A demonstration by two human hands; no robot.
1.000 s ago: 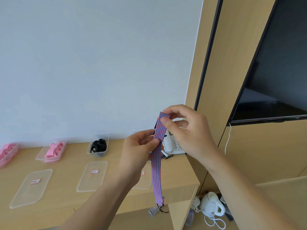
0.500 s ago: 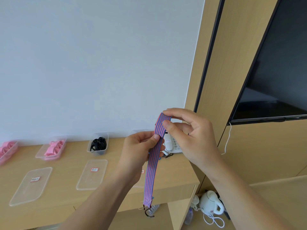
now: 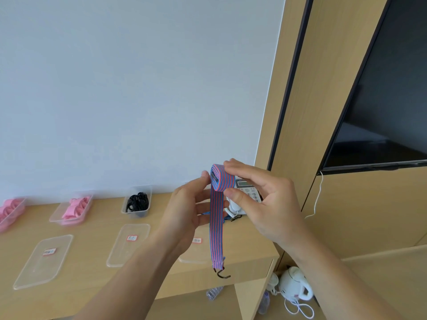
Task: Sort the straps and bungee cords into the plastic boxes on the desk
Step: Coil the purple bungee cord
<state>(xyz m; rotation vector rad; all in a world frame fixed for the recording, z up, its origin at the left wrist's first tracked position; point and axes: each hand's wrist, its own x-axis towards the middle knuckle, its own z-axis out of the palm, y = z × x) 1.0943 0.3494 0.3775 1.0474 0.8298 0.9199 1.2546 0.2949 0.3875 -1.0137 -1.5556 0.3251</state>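
- Head view: the blue-and-red striped flat bungee cord (image 3: 217, 218) is up in the air in front of the light wooden bench (image 3: 92, 269). Top end is wound into a small coil. The rest hangs straight w/ a dark metal hook (image 3: 223, 274) at the bottom, below the bench edge.
- right hand (image 3: 261, 202) pinches the coil, index on top & thumb under. left hand (image 3: 187, 209) has its thumb against the coil's side, fingers curled behind the hanging length.
- Step in hand, prob.: rolling the cord up before boxing it. Only the top part is wound, most is left to do.
- To do it well: tension the tail w/ the left hand so it feeds flat, no twist. Turn the coil w/ the right, edges stacked flush. Elastic will prob. spring open if the pinch slackens.
- Watch the hook: it hangs free & could snag the bench edge, so tuck it in last.
- Boxes at the back: clear plastic box of black cords (image 3: 137, 203) & clear plastic box of pink straps (image 3: 72, 210), w/ flat clear labelled lids (image 3: 128, 243) in front. A box for striped cords isn't visible, poss. behind the hands.
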